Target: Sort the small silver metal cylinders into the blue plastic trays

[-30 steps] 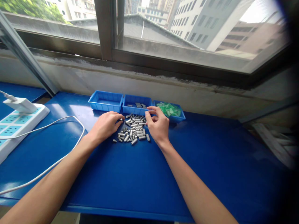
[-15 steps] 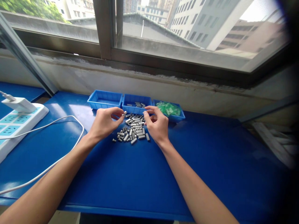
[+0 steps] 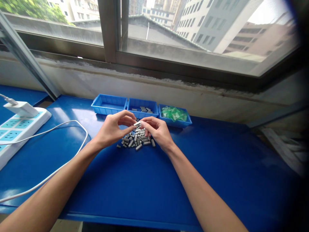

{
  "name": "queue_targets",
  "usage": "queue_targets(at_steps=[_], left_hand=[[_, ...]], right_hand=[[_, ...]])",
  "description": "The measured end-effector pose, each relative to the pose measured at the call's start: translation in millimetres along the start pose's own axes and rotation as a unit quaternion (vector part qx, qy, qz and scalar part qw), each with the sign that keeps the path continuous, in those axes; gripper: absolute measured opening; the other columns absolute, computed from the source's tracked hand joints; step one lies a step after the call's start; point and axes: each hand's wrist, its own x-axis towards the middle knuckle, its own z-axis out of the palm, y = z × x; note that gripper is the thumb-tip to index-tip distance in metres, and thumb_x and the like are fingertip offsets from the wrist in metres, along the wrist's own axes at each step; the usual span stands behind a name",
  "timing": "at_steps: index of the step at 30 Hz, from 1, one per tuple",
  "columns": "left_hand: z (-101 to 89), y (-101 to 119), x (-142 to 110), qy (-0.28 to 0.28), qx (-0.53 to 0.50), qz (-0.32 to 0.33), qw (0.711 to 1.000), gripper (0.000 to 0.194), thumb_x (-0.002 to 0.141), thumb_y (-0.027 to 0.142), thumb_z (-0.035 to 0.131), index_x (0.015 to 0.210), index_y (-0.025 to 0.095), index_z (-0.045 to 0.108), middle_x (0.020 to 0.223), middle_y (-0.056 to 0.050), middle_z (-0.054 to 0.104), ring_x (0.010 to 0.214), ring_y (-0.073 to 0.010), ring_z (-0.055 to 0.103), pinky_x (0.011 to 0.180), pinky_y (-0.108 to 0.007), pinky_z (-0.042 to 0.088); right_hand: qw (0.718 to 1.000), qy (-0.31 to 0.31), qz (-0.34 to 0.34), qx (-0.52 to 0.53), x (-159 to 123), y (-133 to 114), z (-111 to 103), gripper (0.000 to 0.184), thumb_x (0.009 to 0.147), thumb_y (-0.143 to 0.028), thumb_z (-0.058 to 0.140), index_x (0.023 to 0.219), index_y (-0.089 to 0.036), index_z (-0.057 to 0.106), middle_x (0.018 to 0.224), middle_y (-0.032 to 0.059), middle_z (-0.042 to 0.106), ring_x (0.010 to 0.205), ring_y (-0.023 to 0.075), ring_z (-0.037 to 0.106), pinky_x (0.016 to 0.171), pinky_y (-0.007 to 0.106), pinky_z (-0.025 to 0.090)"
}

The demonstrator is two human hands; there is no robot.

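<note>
A pile of small silver metal pieces (image 3: 138, 141) lies on the blue table (image 3: 135, 187). Just above the pile, my left hand (image 3: 113, 129) and my right hand (image 3: 156, 130) meet fingertip to fingertip. Between them they pinch one small silver metal piece (image 3: 137, 123). Behind the pile stand three small blue bins in a row: the left bin (image 3: 109, 104) looks bare inside, the middle bin (image 3: 142, 108) holds a few silver pieces, the right bin (image 3: 175, 115) holds green plastic bits.
A white power strip (image 3: 14, 129) with a plugged-in charger sits at the far left, and its white cable (image 3: 60, 129) loops across the table toward my left forearm. A wall and a window sill run behind the bins.
My left hand lifted a silver piece off the pile. Both hands then came together above the pile, and the piece is now pinched between the fingertips of both.
</note>
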Motion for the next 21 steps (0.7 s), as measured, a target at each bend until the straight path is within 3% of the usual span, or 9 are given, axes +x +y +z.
queue_targets(at_steps=[5, 9, 12, 15, 21], left_hand=[[0.6, 0, -1, -0.024, 0.007, 0.021, 0.999, 0.029, 0.083, 0.034, 0.073, 0.104, 0.017, 0.063, 0.094, -0.006, 0.075, 0.086, -0.0181, 0.073, 0.085, -0.03, 0.06], [-1.6, -4, 0, -0.03, 0.033, 0.041, 0.998, 0.032, 0.085, 0.03, 0.07, 0.113, 0.017, 0.062, 0.102, -0.006, 0.073, 0.091, -0.0177, 0.071, 0.087, -0.03, 0.059], [-7.3, -10, 2, -0.021, 0.145, 0.055, 0.988, 0.033, 0.086, 0.029, 0.068, 0.116, 0.018, 0.064, 0.108, -0.007, 0.072, 0.097, -0.0198, 0.069, 0.09, -0.033, 0.057], [-12.7, -20, 2, -0.056, 0.274, 0.076, 0.957, 0.025, 0.092, 0.032, 0.06, 0.111, 0.02, 0.071, 0.115, -0.008, 0.07, 0.106, -0.0233, 0.066, 0.098, -0.038, 0.052], [-14.4, -36, 1, -0.132, 0.354, 0.091, 0.921, 0.029, 0.096, 0.033, 0.053, 0.113, 0.023, 0.074, 0.122, -0.008, 0.068, 0.111, -0.0244, 0.064, 0.099, -0.038, 0.051]], right_hand=[[0.999, -0.023, 0.013, 0.019, -1, 0, -1, 0.03, 0.078, -0.044, 0.073, 0.095, -0.019, 0.071, 0.073, 0.0003, 0.07, 0.053, 0.0106, 0.056, 0.051, 0.023, 0.046], [1.0, -0.006, 0.016, 0.021, 1, 1, -1, 0.03, 0.077, -0.044, 0.074, 0.092, -0.018, 0.07, 0.07, 0.0001, 0.069, 0.053, 0.0111, 0.056, 0.052, 0.024, 0.047], [0.996, 0.089, -0.018, -0.008, 6, 2, -3, 0.03, 0.076, -0.044, 0.075, 0.092, -0.018, 0.069, 0.073, 0.0014, 0.07, 0.054, 0.0118, 0.058, 0.052, 0.025, 0.049], [0.974, 0.21, -0.062, -0.066, 12, 5, -8, 0.031, 0.077, -0.044, 0.073, 0.092, -0.018, 0.069, 0.08, 0.0039, 0.072, 0.054, 0.0127, 0.061, 0.051, 0.025, 0.051], [0.95, 0.272, -0.07, -0.138, 22, 11, -15, 0.031, 0.079, -0.044, 0.07, 0.094, -0.016, 0.07, 0.084, 0.0064, 0.073, 0.048, 0.0129, 0.063, 0.045, 0.024, 0.049]])
